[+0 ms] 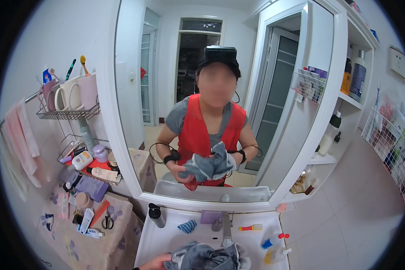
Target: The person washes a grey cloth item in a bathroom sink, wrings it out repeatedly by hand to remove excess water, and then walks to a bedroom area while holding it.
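Observation:
A bunched grey fabric item with white parts [202,256], perhaps a garment, is held over the sink [175,243] at the bottom of the view. My left hand [158,262] grips its left end. My right hand is out of direct view, but its reflection [235,157] in the mirror shows it holding the other end, partly covered by folds. Close behind the fabric rises the metal faucet [226,229]. On the sink's back ledge lie a blue patterned scrubber [187,226] and a small brush-like item with a red-and-yellow handle [250,227].
Two pump bottles, one blue [270,241] and one yellow [275,255], lean at the sink's right edge. A black-lidded tumbler [156,215] stands back left. Scissors [107,221] and a red comb [100,213] lie on the cloth-covered surface at left. The white-framed mirror [202,198] overhangs the sink.

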The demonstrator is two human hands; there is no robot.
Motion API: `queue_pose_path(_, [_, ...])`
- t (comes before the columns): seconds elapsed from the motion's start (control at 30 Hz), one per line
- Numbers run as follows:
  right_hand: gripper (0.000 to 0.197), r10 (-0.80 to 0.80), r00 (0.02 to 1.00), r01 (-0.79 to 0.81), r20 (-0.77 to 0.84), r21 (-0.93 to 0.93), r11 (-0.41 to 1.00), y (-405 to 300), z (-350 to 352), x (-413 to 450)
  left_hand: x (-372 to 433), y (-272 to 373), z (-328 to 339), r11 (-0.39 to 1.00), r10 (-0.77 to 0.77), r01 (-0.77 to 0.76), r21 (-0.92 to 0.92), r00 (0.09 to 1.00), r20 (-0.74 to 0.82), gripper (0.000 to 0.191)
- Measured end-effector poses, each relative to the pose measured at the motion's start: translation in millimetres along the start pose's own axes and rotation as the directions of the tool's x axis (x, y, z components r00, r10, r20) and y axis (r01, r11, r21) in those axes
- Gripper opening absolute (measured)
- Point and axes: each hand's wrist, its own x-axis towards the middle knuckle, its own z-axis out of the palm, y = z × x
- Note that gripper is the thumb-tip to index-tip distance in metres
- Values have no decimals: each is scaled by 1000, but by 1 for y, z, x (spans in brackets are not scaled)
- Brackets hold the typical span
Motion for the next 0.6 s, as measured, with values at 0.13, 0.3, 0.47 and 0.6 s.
queue_pose_path(0.13, [25, 115, 963, -49, 243, -259, 965, -23, 0, -30, -32, 18, 17, 974, 213, -205, 99, 974, -83, 36])
queue_pose_path(0.3, [46, -247, 873, 437, -420, 451, 778, -40, 8, -61, -26, 12, 43, 961, 245, -190, 200, 921, -302, 25])
queue_pose_path(0.47, [59, -610, 589, 808, -530, 393, 439, -164, 14, -47, -20, -11, 48, 891, 235, -43, 452, 895, -379, 22])
queue_pose_path(0.6, [62, -815, 388, 887, -431, 415, 202, -175, 20, -36, -13, -16, 52, 836, 229, 23, 549, 894, -386, 24])
